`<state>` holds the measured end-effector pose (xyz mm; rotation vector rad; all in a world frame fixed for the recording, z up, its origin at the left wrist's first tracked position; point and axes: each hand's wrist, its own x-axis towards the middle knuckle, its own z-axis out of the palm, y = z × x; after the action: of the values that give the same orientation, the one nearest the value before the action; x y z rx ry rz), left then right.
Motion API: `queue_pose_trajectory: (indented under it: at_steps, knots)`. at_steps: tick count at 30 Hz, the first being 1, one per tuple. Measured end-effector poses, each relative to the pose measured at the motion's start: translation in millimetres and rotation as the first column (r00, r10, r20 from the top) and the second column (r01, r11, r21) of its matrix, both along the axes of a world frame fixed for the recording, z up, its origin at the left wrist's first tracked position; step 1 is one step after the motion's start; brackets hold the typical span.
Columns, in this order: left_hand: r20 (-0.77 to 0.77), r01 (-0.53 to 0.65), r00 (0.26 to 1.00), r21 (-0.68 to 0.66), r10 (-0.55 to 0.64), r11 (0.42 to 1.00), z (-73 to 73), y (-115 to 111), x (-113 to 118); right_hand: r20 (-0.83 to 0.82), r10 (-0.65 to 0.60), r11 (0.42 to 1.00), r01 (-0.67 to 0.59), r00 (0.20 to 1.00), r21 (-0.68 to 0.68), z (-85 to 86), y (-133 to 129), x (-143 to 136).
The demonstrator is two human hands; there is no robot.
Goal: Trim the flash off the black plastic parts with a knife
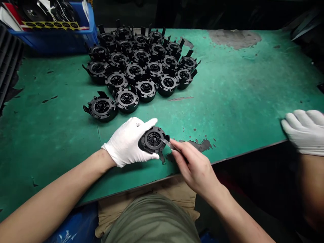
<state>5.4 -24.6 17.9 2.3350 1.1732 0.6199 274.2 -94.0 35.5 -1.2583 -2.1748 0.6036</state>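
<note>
My left hand, in a white glove, is closed around a round black plastic part above the front of the green table. The part's ribbed face is turned up toward me, and dark tabs stick out at its right and lower edge. Between the thumb and fingers of my bare right hand is a small knife with a thin blade. Its tip reaches the right side of the part's face; whether it touches cannot be made out. Nearest to my left hand lies another such black part.
Several more black parts stand grouped on the green table. A blue bin with packaged things sits at the back left, by a black ribbed rack. At the right edge rests another person's gloved hand.
</note>
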Motion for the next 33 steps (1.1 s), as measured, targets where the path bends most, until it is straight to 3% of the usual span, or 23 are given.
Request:
queue_pose_trajectory:
  at_steps: [6,12,19,33]
  knots:
    - [0.103,-0.03,0.994,0.004,0.029,1.0,-4.4,0,11,0.279,0.006,0.997,-0.027,0.96,0.07,11.5,9,10]
    - [0.18,0.036,0.983,-0.019,-0.032,0.999,-18.1,-1,9,0.371,0.022,0.986,-0.08,0.929,0.143,17.7,11,6]
    - [0.184,0.043,0.982,-0.006,-0.041,0.999,-19.5,-2,7,0.518,0.007,0.961,-0.149,0.855,0.233,26.2,15,3]
    - [0.203,0.049,0.978,-0.032,-0.041,0.998,-17.6,-1,8,0.463,0.062,0.971,-0.16,0.884,0.175,26.7,19,4]
